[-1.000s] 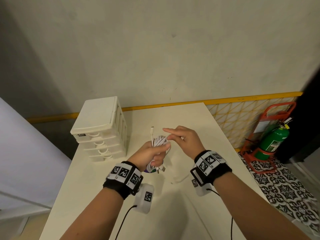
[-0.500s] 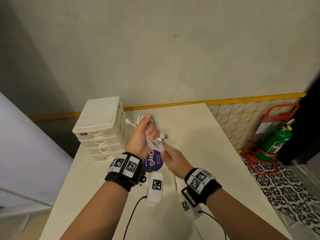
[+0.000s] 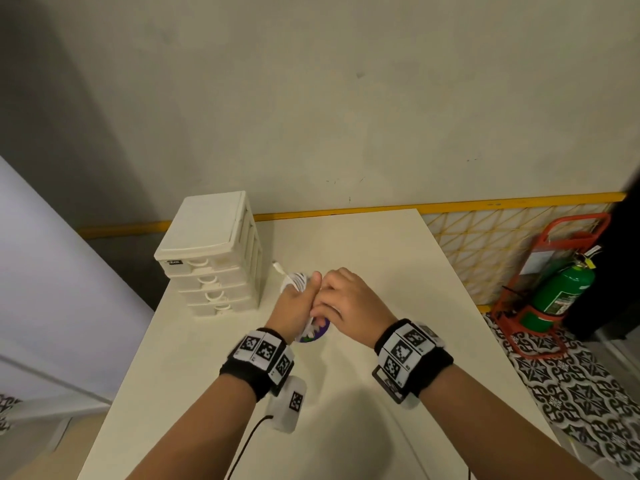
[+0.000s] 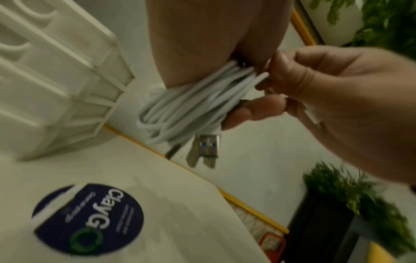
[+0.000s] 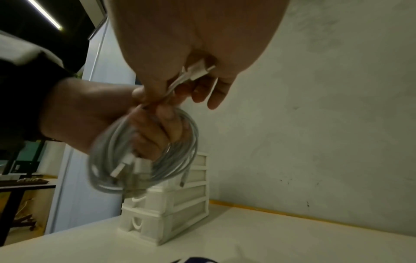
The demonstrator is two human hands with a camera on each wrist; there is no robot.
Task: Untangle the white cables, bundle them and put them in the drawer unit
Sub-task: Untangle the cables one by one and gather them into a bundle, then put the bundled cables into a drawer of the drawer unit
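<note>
My left hand (image 3: 298, 303) grips a coiled bundle of white cables (image 4: 191, 105) above the table, just right of the white drawer unit (image 3: 211, 251). The loops (image 5: 144, 154) hang round its fingers, and USB plugs (image 4: 206, 147) dangle below the coil. A free plug end (image 3: 277, 265) sticks out toward the drawer unit. My right hand (image 3: 346, 299) presses against the left one and pinches a white cable end (image 5: 193, 73) between thumb and fingers. All of the unit's drawers (image 5: 166, 201) look closed.
A round dark blue sticker (image 4: 87, 220) lies on the white table (image 3: 381, 258) below my hands. The table's right edge drops to a patterned floor with a green fire extinguisher (image 3: 557, 292) in a red stand. A wall runs behind the table.
My left hand has lowered the bundle from near the unit's top. My right hand has come up from below and closed in against the left hand, pinching a cable end.
</note>
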